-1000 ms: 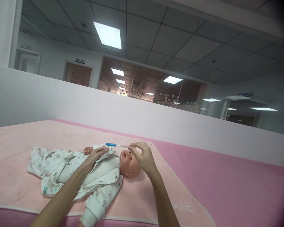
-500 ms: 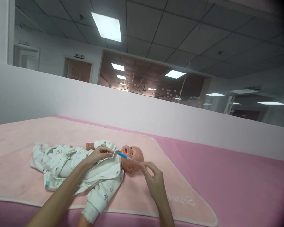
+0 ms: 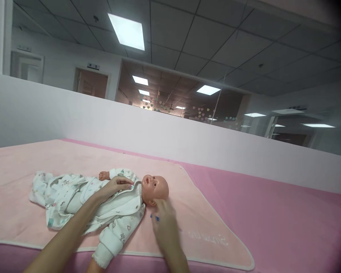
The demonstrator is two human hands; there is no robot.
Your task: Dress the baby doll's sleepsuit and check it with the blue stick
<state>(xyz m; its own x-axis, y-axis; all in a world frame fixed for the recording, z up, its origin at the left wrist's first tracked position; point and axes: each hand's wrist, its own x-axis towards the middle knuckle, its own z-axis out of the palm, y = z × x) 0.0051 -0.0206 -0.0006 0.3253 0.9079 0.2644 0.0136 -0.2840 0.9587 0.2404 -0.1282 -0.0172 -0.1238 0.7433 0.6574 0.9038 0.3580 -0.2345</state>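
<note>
A baby doll (image 3: 155,187) lies on its back, head to the right, in a white printed romper (image 3: 118,206) with its front flap open. My left hand (image 3: 118,186) rests over its chest, thumb and fingers pinching the garment's edge near the collar. My right hand (image 3: 166,223), smeared by motion, is beside the doll's ear, palm side down. Between its fingers shows the blue end of a thin stick (image 3: 157,218), like a thermometer; the hand hides the rest.
Under the doll is a peach mat (image 3: 210,227) with a pale edge and white lettering, on a pink padded surface (image 3: 261,212). A low white wall (image 3: 159,132) runs behind, with a window above it.
My right hand has moved down and left from beside the doll's head, turning over, so the stick's clear shaft is now hidden. My left hand keeps its pinch on the garment.
</note>
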